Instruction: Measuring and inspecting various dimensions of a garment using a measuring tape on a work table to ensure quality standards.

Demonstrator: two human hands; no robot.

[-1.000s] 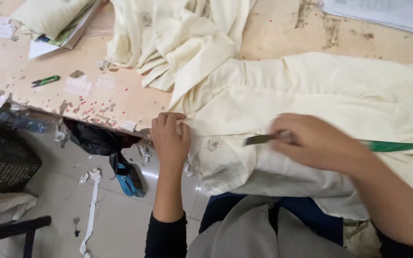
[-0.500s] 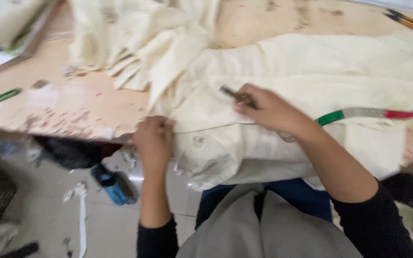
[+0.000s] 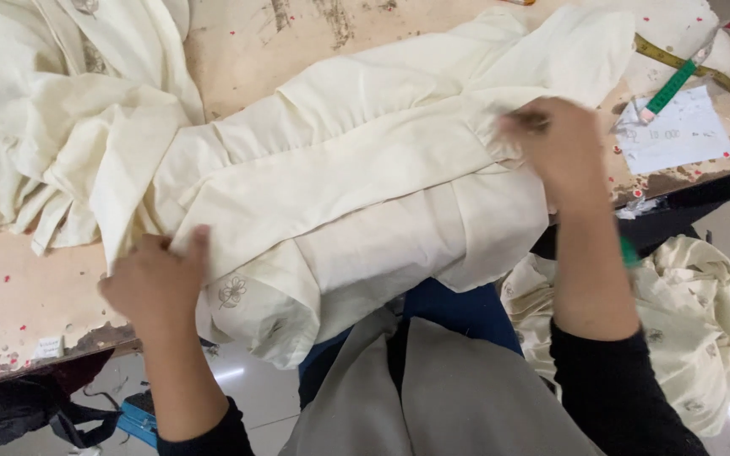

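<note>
A cream garment [image 3: 365, 194] lies spread over the worn wooden table [image 3: 297, 34], its lower part hanging over the near edge with a small embroidered flower [image 3: 231, 291]. My left hand [image 3: 158, 283] clamps a fold of it at the table's edge, thumb on top. My right hand [image 3: 559, 148] is fisted on the garment's right side, where the cloth bunches. A small dark tool tip [image 3: 536, 122] shows at its fingers, blurred.
More cream cloth [image 3: 61, 127] is heaped at the left. A measuring tape [image 3: 678, 76] and a white paper [image 3: 678, 131] lie at the table's right end. Cream fabric [image 3: 694, 338] sits on the floor at right, a black bag [image 3: 10, 405] at lower left.
My right hand has travelled right along the garment to its bunched end. My left hand stays at the table's edge. The view has shifted right, bringing the paper and tape in.
</note>
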